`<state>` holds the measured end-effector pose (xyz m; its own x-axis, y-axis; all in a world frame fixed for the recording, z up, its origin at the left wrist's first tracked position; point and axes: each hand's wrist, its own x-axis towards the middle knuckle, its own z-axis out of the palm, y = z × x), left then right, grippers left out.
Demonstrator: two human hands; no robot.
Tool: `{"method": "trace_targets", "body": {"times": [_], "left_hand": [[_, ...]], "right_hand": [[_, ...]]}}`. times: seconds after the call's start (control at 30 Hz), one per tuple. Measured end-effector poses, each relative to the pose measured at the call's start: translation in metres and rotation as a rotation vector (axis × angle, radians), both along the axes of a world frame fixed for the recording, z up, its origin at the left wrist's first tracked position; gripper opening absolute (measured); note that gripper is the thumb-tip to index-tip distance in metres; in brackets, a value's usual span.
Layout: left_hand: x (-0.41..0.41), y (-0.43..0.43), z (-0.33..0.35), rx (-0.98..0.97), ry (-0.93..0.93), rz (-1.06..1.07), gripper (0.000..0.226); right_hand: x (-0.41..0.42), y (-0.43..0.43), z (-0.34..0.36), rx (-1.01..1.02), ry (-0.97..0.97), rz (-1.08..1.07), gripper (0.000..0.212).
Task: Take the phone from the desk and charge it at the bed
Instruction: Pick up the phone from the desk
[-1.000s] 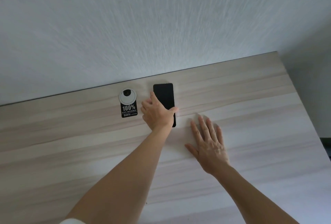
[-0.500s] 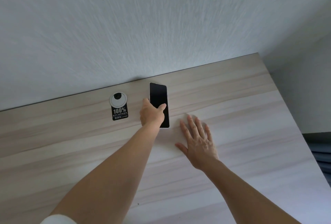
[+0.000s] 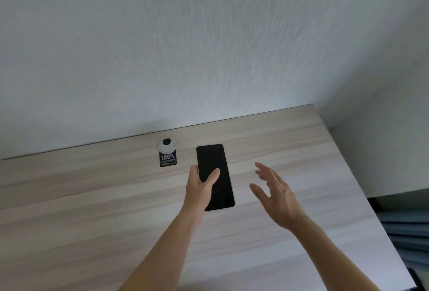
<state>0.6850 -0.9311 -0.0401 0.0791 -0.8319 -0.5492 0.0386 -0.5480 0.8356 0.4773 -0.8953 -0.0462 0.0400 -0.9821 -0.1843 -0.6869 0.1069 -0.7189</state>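
Note:
A black phone (image 3: 214,174) with a dark screen is held above the light wooden desk (image 3: 92,197), screen up. My left hand (image 3: 202,188) grips its left edge, thumb across the screen, fingers hidden beneath. My right hand (image 3: 276,195) hovers to the right of the phone, off the desk, fingers spread, holding nothing. The bed and any charger are out of view.
A white round cable grommet (image 3: 166,145) with a black "100%" sticker (image 3: 168,160) sits near the desk's back edge, left of the phone. A white textured wall rises behind. Dark blue-grey fabric (image 3: 408,228) shows past the desk's right edge.
My left hand has lifted the phone off the desk and drawn it toward me. My right hand, flat on the desk before, has risen with fingers spread.

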Motion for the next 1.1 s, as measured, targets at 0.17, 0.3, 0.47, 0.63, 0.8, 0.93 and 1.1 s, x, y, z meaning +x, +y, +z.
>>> {"method": "trace_targets", "body": {"times": [0.17,0.3,0.47,0.63,0.8,0.93,1.1], "left_hand": [[-0.004,0.039,0.042,-0.065,0.074,0.016,0.028],[-0.008,0.069,0.063,-0.11,0.116,0.032,0.023],[-0.003,0.095,0.076,-0.121,0.121,0.071,0.021],[0.003,0.113,0.078,-0.169,0.08,0.068,0.023],[0.012,0.127,0.074,-0.129,0.118,0.123,0.021],[0.023,0.134,0.067,-0.106,0.127,0.145,0.03],[0.034,0.145,0.067,-0.104,0.107,0.165,0.035]], "right_hand": [[0.022,0.027,0.035,0.006,-0.238,-0.049,0.055],[0.046,0.052,0.051,0.042,-0.372,-0.066,0.05],[0.063,0.086,0.065,0.095,-0.477,-0.036,0.017],[0.073,0.109,0.073,0.136,-0.473,-0.037,0.018],[0.084,0.12,0.072,0.13,-0.428,-0.04,0.019],[0.097,0.13,0.073,0.11,-0.455,-0.035,0.013],[0.109,0.138,0.07,0.106,-0.481,-0.014,0.011]]}}
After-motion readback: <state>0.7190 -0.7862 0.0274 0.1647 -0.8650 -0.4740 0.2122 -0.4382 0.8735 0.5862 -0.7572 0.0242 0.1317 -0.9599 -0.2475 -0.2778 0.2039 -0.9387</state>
